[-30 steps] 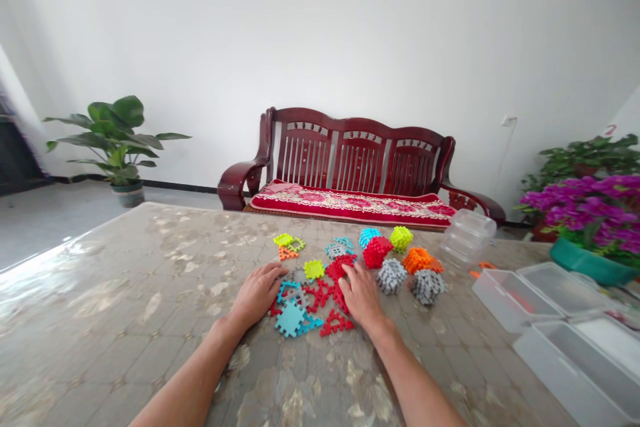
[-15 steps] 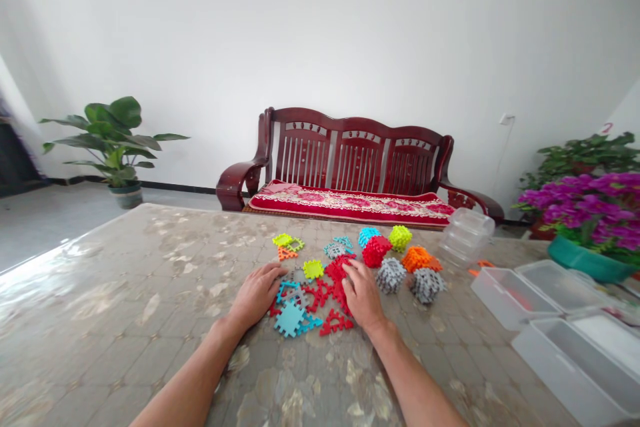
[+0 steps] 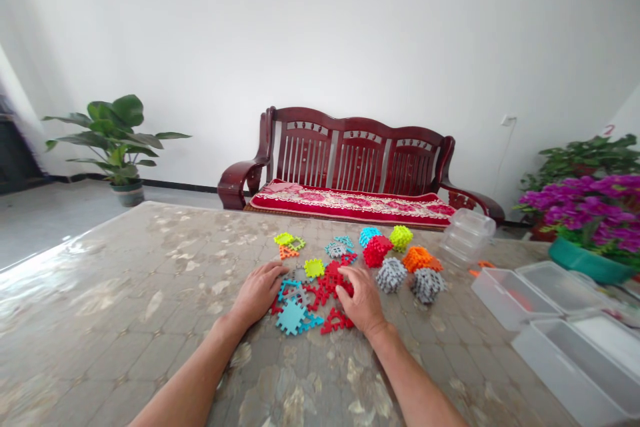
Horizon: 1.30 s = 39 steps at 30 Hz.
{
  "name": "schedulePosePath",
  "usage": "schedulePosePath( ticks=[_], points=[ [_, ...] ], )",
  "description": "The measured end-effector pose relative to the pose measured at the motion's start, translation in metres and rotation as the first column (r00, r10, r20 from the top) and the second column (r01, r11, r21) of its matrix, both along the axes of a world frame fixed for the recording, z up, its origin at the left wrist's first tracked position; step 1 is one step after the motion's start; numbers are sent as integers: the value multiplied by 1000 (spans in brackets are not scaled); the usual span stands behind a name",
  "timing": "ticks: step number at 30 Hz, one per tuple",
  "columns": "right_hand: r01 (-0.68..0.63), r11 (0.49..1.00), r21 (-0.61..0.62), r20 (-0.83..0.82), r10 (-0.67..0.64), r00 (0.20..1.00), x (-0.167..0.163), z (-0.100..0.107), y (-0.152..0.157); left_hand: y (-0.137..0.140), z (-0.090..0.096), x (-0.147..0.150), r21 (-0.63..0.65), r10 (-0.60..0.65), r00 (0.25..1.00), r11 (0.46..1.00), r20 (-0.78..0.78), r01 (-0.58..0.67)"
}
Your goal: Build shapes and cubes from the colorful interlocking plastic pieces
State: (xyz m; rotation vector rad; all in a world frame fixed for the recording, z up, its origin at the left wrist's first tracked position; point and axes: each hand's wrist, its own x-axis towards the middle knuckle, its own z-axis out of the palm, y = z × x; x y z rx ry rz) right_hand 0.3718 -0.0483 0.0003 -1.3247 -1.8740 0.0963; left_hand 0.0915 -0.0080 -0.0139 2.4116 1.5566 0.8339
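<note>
My left hand point(image 3: 260, 290) rests palm down at the left edge of a pile of flat plastic interlocking pieces, its fingers stretched out. Close to it lie a light-blue square piece point(image 3: 291, 317) and grey pieces point(image 3: 299, 296). My right hand point(image 3: 361, 299) is over the pile's right side, thumb and fingers apart, touching or just above red interlocking pieces point(image 3: 330, 278); its palm hides part of them. A red triangular piece point(image 3: 336, 321) lies nearer to me. Beyond the hands are a yellow-green square piece point(image 3: 315, 268) and an orange triangular piece point(image 3: 289, 252).
Right of the pile stand several assembled balls, among them a red ball point(image 3: 377, 251) and a grey ball point(image 3: 391, 275). Clear plastic boxes point(image 3: 565, 373) and a flower pot point(image 3: 590, 260) line the table's right side. Behind the table stands a wooden bench point(image 3: 357, 153).
My right hand has shifted slightly over the red pieces, and its thumb and fingers are spread wider apart. My left hand stays in nearly the same place.
</note>
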Motion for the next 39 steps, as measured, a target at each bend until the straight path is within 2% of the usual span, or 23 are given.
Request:
schedulePosePath(
  ticks=[4,11,20,26,31,35,39],
  points=[
    [28,999,-19,21,-27,999,1,0,-2,1,-1,0,-3,1,1000,1000,4,-1],
    [0,998,-59,51,3,999,1,1,-4,1,-2,-1,-6,13,1000,1000,13,-13],
    [-36,995,-92,178,52,983,-24,10,-3,0,0,1,-9,17,1000,1000,6,-17],
    [-61,992,-108,290,90,953,-46,18,16,-1,1,2,6,19,1000,1000,23,-19],
    [-71,987,-144,370,120,921,-59,12,37,0,-1,1,0,14,1000,1000,13,-14],
    [-53,984,-168,386,115,915,-64,10,44,0,-1,1,-3,16,1000,1000,12,-16],
    [16,981,-192,353,54,934,-64,15,46,-1,1,2,-13,14,1000,1000,-7,-15]
  ],
)
